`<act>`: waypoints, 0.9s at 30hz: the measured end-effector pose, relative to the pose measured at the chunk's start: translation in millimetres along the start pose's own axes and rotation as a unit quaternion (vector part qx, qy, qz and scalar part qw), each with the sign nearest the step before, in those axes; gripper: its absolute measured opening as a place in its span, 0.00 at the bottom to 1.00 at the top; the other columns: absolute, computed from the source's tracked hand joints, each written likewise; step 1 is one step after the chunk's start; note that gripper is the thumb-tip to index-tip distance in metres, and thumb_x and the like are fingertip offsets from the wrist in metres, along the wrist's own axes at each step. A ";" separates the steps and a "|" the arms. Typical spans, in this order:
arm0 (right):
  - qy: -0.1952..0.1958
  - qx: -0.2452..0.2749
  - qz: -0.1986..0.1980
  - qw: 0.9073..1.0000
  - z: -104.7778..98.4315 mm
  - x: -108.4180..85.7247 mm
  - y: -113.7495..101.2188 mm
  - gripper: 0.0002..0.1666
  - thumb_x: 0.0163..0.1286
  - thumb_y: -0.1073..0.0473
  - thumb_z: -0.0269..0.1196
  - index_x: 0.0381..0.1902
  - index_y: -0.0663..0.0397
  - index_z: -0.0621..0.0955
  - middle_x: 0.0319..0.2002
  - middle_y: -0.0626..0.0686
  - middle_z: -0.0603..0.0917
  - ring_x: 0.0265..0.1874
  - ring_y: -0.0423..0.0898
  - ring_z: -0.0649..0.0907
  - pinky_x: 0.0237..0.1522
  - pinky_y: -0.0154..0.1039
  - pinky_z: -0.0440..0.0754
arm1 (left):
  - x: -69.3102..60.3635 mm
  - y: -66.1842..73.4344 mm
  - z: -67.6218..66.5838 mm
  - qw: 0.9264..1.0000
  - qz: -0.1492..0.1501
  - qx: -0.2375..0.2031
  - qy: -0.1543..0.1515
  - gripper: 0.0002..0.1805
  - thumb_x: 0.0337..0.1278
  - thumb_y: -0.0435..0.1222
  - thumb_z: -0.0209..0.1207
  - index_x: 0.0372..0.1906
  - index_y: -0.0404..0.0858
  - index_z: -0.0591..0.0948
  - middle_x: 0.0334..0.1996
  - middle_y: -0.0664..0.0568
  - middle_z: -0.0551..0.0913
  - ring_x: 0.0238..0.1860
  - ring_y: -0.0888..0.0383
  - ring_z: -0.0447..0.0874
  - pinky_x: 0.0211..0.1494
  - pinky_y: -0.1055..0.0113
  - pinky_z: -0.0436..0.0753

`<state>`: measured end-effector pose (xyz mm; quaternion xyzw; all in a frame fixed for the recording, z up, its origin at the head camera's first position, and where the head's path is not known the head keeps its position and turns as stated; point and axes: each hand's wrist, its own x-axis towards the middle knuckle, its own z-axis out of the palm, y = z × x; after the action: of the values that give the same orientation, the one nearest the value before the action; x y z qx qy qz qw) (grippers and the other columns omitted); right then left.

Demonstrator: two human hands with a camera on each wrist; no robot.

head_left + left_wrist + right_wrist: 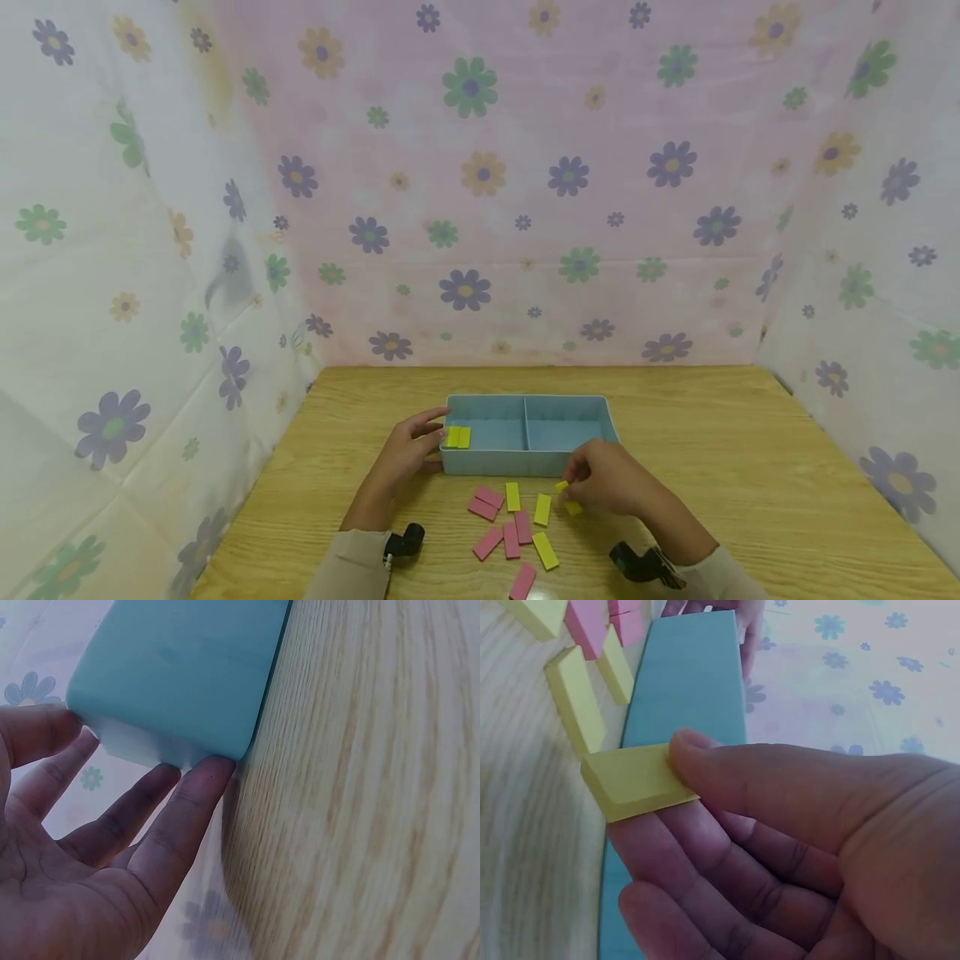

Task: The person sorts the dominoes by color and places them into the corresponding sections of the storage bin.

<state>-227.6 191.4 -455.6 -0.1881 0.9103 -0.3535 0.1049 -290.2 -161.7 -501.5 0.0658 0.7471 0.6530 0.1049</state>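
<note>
The left hand (405,454) rests its spread fingers against the left end of the light blue two-compartment box (487,463); in the left wrist view, the fingertips of this hand (112,847) touch the box wall (180,675). Near the box's front right, the right hand (611,479) pinches a yellow block, seen in the right wrist view between thumb and fingers of the hand (780,847) as a tilted yellow block (634,780). Yellow blocks (463,437) lie at the left of the left compartment. Before the box lie several pink blocks (522,581) and yellow blocks (545,551).
The wood table (697,433) is enclosed by flowered cloth (525,250) at the back and both sides. A divider (526,423) splits the box. Black wrist devices (405,542) sit at both sleeves.
</note>
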 end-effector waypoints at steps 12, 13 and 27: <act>0.046 -0.015 0.020 0.999 -14.1 8.3 -14.1 0.05 0.61 0.61 0.76 0.34 0.51 0.89 0.29 0.44 0.86 0.30 0.42 0.82 0.30 0.38 0.82 | -0.6 0.1 0.5 1.000 0.010 -0.003 -0.008 0.26 0.78 0.35 0.55 0.76 0.45 0.72 0.70 0.33 0.72 0.63 0.36 0.82 0.51 0.46 0.89; 0.048 -0.014 0.018 0.999 -15.0 9.1 -14.9 0.05 0.61 0.61 0.75 0.35 0.52 0.89 0.29 0.45 0.86 0.30 0.42 0.82 0.31 0.38 0.82 | -1.0 0.2 0.6 1.000 0.013 -0.004 -0.008 0.26 0.78 0.35 0.55 0.76 0.45 0.72 0.70 0.32 0.72 0.63 0.36 0.82 0.51 0.45 0.89; 0.063 0.038 0.031 0.997 -21.8 26.1 -24.7 0.09 0.65 0.60 0.73 0.43 0.54 0.90 0.34 0.47 0.88 0.32 0.44 0.86 0.34 0.40 0.85 | -2.5 2.7 2.3 1.000 0.007 -0.007 0.001 0.26 0.77 0.35 0.56 0.76 0.45 0.72 0.70 0.32 0.72 0.65 0.34 0.80 0.51 0.44 0.89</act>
<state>-251.7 176.9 -424.4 -0.1334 0.9062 -0.3959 0.0651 -287.3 -159.6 -498.9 0.0696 0.7423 0.6589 0.1001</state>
